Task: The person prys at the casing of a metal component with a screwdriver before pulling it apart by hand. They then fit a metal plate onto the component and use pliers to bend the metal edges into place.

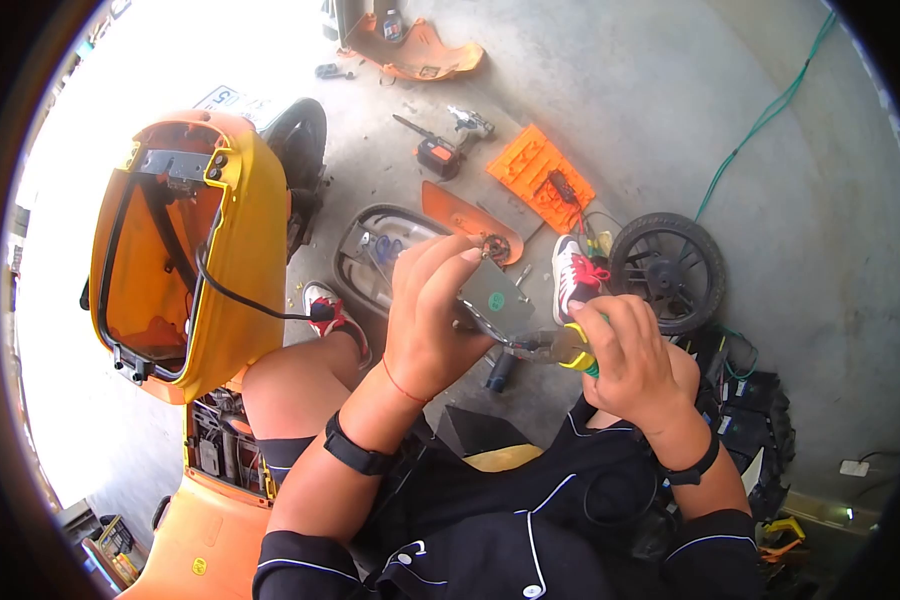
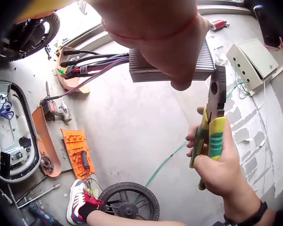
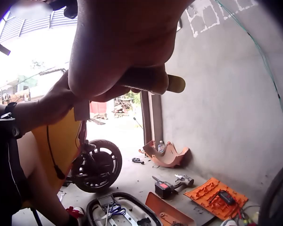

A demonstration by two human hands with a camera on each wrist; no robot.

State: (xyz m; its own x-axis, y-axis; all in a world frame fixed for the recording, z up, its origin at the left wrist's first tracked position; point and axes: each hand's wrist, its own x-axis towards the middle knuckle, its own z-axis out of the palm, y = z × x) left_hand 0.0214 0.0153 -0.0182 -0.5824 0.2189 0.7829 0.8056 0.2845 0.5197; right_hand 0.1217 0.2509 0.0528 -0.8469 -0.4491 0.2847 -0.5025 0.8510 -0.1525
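My left hand (image 1: 425,310) grips a finned metal controller box (image 1: 498,292), its flat face bearing a round green sticker. Several thick black and thin coloured wires (image 2: 96,63) come out of one end of the box in the left wrist view. My right hand (image 1: 628,355) holds combination pliers (image 2: 217,96) by their yellow and green handles. The pliers' head is right at the end of the box opposite the wires, beside the left hand. In the right wrist view the right hand (image 3: 127,52) hides the box and most of the pliers.
A yellow-orange scooter body (image 1: 245,270) stands at the left. On the concrete floor lie a seat base (image 1: 355,270) with scissors, a cordless tool (image 1: 438,155), an orange panel (image 1: 540,180), a wheel (image 1: 667,270) and a curved orange fairing (image 1: 415,55). A grey metal cabinet (image 2: 252,61) stands beyond.
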